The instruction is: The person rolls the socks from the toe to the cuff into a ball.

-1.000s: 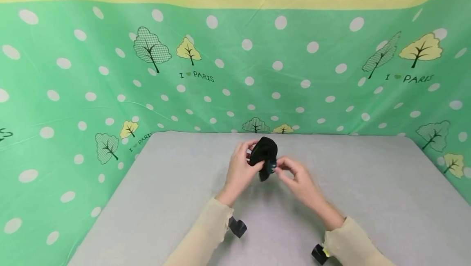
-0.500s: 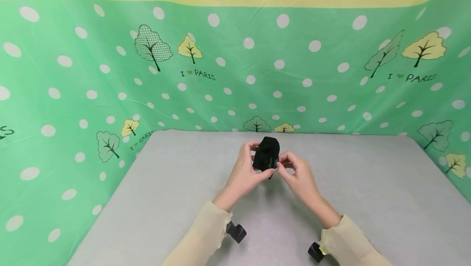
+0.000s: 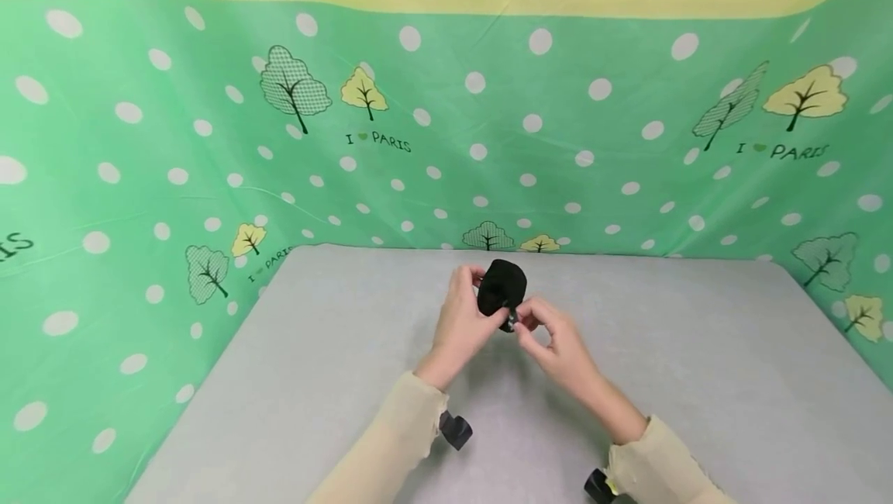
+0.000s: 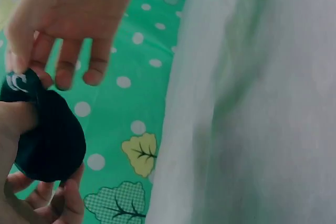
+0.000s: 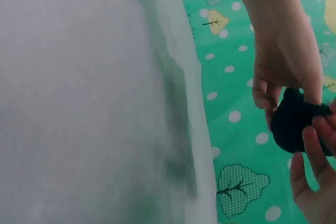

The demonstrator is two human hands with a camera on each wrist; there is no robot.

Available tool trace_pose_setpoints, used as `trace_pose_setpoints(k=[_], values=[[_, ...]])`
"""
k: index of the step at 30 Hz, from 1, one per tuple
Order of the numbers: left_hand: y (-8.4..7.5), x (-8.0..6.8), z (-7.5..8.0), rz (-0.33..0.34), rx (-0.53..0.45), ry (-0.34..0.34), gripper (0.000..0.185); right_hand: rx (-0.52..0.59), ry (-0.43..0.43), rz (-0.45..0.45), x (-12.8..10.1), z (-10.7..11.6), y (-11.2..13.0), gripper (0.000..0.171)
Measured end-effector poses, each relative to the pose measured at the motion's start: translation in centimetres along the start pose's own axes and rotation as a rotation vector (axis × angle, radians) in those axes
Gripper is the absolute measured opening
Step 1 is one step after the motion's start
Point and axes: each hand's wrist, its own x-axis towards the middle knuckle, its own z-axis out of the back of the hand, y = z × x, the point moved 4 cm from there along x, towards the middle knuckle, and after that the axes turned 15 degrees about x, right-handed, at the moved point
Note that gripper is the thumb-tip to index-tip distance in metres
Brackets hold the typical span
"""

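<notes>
Black sock [image 3: 501, 288] in both hands' grip

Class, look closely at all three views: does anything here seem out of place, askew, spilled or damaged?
Nothing stands out. The left hand and right hand both hold a bunched black cloth above the grey table. No spill or damage shows.
</notes>
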Motion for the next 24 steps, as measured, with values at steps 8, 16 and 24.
trace_pose_setpoints(k=[8,16,24], values=[[0.3,0.0,-1.2,0.072,-0.405,0.313,0.069,-0.008,-0.154,-0.187,-0.1,1.5,-0.5,0.007],[-0.1,-0.1,-0.5,0.04,-0.316,0.133,0.074,-0.075,-0.139,-0.257,-0.4,1.1,-0.8,0.015],[-0.5,-0.1,-0.5,-0.041,-0.276,0.049,0.069,-0.202,-0.111,-0.489,0.1,0.7,-0.8,0.011]])
